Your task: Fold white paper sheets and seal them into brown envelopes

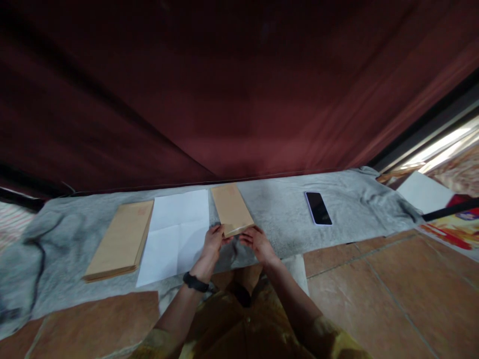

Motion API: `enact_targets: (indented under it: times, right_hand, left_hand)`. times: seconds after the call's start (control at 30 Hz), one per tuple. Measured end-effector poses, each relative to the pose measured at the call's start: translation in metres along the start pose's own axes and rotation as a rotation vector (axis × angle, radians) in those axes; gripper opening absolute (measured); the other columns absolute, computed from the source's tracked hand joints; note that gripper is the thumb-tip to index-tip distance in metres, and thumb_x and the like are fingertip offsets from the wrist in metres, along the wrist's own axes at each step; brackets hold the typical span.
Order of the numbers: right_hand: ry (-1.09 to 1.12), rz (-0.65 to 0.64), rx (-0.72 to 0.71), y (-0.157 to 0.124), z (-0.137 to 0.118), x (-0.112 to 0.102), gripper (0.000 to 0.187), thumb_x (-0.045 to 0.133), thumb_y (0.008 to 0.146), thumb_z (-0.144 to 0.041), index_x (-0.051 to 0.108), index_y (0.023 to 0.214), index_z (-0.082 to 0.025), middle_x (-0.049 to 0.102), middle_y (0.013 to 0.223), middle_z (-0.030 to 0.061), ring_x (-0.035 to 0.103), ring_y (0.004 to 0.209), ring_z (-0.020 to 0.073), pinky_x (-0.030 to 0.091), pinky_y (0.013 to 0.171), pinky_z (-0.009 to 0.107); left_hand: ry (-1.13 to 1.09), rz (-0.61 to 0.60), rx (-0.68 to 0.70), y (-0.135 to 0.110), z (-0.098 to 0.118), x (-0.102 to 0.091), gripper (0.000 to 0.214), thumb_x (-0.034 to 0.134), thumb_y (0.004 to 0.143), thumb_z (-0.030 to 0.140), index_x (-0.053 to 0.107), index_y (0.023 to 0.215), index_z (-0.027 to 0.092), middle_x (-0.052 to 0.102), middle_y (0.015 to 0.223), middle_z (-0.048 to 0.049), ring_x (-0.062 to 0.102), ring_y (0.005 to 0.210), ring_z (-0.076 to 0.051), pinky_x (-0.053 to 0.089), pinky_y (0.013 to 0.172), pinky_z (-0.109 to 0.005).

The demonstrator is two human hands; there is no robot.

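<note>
Head view: brown envelope (pixel 231 209) is laid on grey cloth (pixel 277 209) and pinched at its 6 o'clock edge by left hand (pixel 211 244) and right hand (pixel 257 243), each grip closed on a near corner. White sheet (pixel 175 234) is seen just beside it at 9 o'clock, envelope stack (pixel 121 239) further out at 9, phone (pixel 318 208) well apart at 3.

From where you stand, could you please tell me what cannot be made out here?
Head view only.
1. Near end of the brown envelope: covered by the left hand and right hand.
2. Red print on the envelope stack: too small to read.
3. Screen of the phone: dark, shows nothing.
4. Right edge: colourful items cut off by the frame.
</note>
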State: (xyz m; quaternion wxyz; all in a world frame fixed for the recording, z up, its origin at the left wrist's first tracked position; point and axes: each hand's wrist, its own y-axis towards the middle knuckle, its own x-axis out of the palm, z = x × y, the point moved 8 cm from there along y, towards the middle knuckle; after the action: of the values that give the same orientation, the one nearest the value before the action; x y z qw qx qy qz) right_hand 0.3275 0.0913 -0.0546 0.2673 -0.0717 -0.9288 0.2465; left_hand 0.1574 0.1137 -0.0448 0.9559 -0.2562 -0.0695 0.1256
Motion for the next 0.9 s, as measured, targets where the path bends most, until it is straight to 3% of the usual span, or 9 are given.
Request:
enact_targets:
  times: [0.13, 0.27, 0.53, 0.7, 0.9]
  right_hand:
    - [0.075, 0.040, -0.067, 0.009, -0.014, -0.010, 0.033, 0.075, 0.067, -0.044, 0.061, 0.089, -0.024, 0.074, 0.085, 0.0013, 0.071, 0.082, 0.0188, 0.058, 0.077, 0.031]
    - [0.058, 0.051, -0.167, 0.020, -0.035, -0.010, 0.033, 0.077, 0.067, -0.045, 0.064, 0.088, -0.023, 0.074, 0.090, 0.0019, 0.071, 0.084, 0.0185, 0.056, 0.078, 0.030]
    - [-0.054, -0.038, -0.371, 0.020, -0.058, 0.003, 0.036, 0.080, 0.068, -0.042, 0.070, 0.096, -0.022, 0.073, 0.092, 0.0009, 0.065, 0.085, 0.0170, 0.051, 0.080, 0.029]
    - [-0.148, -0.081, -0.452, 0.019, -0.060, 0.007, 0.030, 0.076, 0.073, -0.045, 0.071, 0.094, -0.023, 0.074, 0.092, 0.0015, 0.065, 0.084, 0.0178, 0.052, 0.082, 0.031]
    - [-0.250, -0.064, -0.493, 0.019, -0.056, 0.009, 0.030, 0.070, 0.077, -0.051, 0.071, 0.089, -0.025, 0.074, 0.087, 0.0011, 0.065, 0.087, 0.0198, 0.053, 0.084, 0.033]
  left_hand:
    - [0.062, 0.020, 0.101, -0.002, 0.008, -0.002, 0.018, 0.071, 0.076, 0.034, 0.064, 0.073, 0.019, 0.063, 0.062, 0.0014, 0.059, 0.049, -0.013, 0.047, 0.047, -0.024]
    - [0.115, 0.006, 0.234, -0.011, 0.021, -0.002, 0.024, 0.072, 0.076, 0.041, 0.063, 0.067, 0.020, 0.054, 0.055, 0.0036, 0.055, 0.053, -0.014, 0.045, 0.050, -0.023]
    - [0.176, 0.025, 0.440, -0.033, 0.049, -0.015, 0.039, 0.069, 0.078, 0.057, 0.072, 0.085, 0.019, 0.062, 0.068, 0.0011, 0.056, 0.063, -0.014, 0.047, 0.061, -0.024]
    - [0.166, -0.028, 0.437, -0.030, 0.041, -0.013, 0.057, 0.067, 0.077, 0.066, 0.070, 0.106, 0.017, 0.074, 0.098, -0.0062, 0.066, 0.077, -0.019, 0.055, 0.071, -0.031]
    - [0.154, -0.113, 0.405, -0.028, 0.030, -0.001, 0.052, 0.067, 0.078, 0.066, 0.071, 0.098, 0.018, 0.076, 0.103, -0.0081, 0.071, 0.090, -0.024, 0.059, 0.073, -0.034]
